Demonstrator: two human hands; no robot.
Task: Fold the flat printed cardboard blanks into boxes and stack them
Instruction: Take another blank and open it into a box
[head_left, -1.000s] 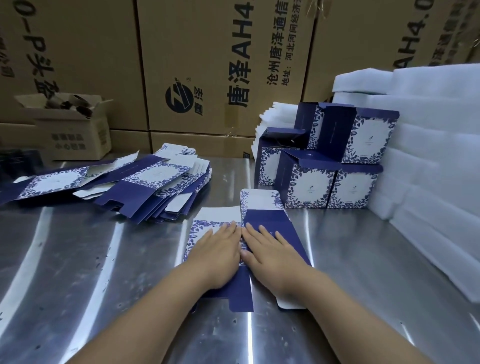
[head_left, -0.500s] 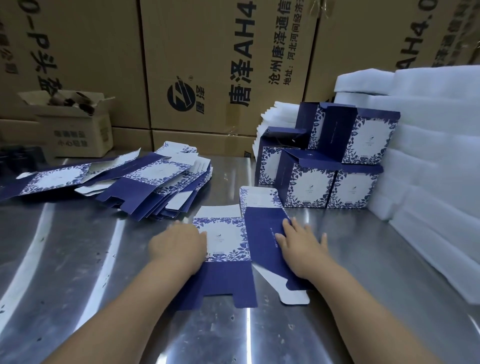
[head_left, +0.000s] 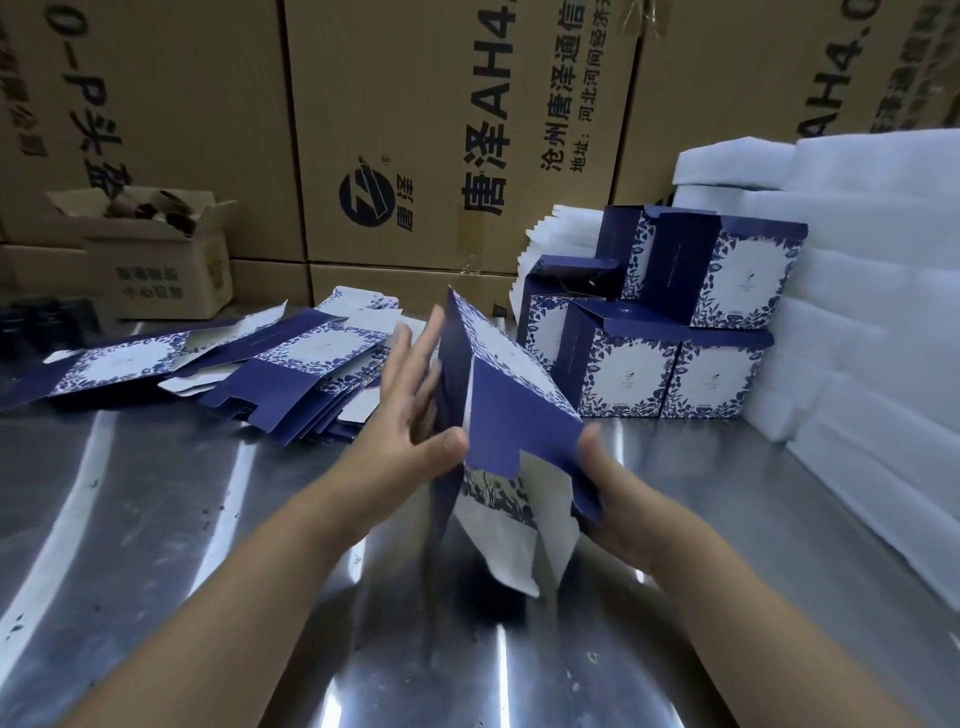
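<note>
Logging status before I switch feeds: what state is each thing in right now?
held blank: lifted off the table, half opened, bottom flaps hanging loose.
left hand: fingers straight, pressing the blank's left side.
right hand: thumb pinching the blank's lower right edge.
flat blanks: unfolded, fanned in a loose pile.
folded boxes: erected, stacked two high.
brown carton: flaps open.
foam sheets: piled at the right.

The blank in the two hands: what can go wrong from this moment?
1. The left hand only presses flat on the half-open blank, and the right hand grips one edge, so the blank may slip or spring shut.
2. Its loose white flap hangs toward the metal table and could catch there and crease.
</note>
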